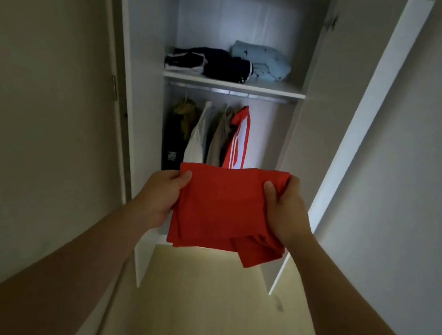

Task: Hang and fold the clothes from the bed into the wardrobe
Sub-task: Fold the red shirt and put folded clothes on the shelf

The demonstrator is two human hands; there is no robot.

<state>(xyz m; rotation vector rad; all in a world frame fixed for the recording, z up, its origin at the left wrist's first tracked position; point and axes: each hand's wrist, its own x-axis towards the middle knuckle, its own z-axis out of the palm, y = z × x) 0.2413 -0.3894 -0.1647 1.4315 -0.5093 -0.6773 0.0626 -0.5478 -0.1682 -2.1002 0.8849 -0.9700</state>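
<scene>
A folded red garment (221, 211) is held flat in front of the open white wardrobe (300, 139). My left hand (162, 195) grips its left edge, thumb on top. My right hand (285, 210) grips its right edge, thumb on top as well. One red corner droops below my right hand. On the wardrobe shelf (233, 84) lie folded dark navy clothes (211, 63) and a folded light blue garment (261, 61). Under the shelf, several garments hang from the rail (229, 92), among them a red one with white stripes (238, 138) and a white one (196, 140).
Both wardrobe doors stand open, the left door (114, 61) and the right door (370, 104) flanking me. A plain wall (437, 145) runs on the right. Pale wooden floor (204, 311) lies under my arms.
</scene>
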